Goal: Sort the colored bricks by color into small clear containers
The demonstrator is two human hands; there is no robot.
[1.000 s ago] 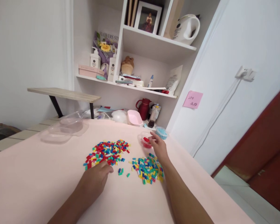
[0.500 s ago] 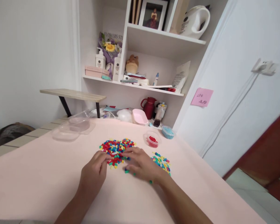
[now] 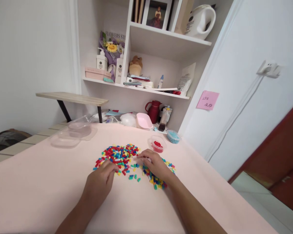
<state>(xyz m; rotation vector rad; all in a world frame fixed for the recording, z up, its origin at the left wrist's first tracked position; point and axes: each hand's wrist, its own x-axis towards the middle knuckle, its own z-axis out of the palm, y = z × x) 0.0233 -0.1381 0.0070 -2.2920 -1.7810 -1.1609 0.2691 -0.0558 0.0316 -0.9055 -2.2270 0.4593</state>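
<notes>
A pile of small colourful plastic bricks [image 3: 119, 153], mostly red, blue, yellow and green, lies in the middle of the pink-covered table. My left hand [image 3: 101, 177] rests at its near left edge, fingers curled together; what is under the fingertips is hidden. To the right is a second, looser pile of bricks [image 3: 156, 182]. Over it lies my right hand [image 3: 156, 164], fingers stretched toward the gap between the piles and thumb apart, covering part of the bricks. A few green and blue bricks [image 3: 134, 177] lie loose between the hands.
Behind the piles stand a clear tub with red pieces [image 3: 158, 146] and a tub of light blue pieces [image 3: 173, 136]. Clear empty containers [image 3: 68, 136] lie at the left. A pink box [image 3: 144, 121], red jug [image 3: 153, 112] and bottle [image 3: 164, 120] line the back.
My right hand has moved from the middle pile to the right, and more bricks now lie in the right pile. The middle pile's near edge is more spread out, with bricks showing left of my left hand.
</notes>
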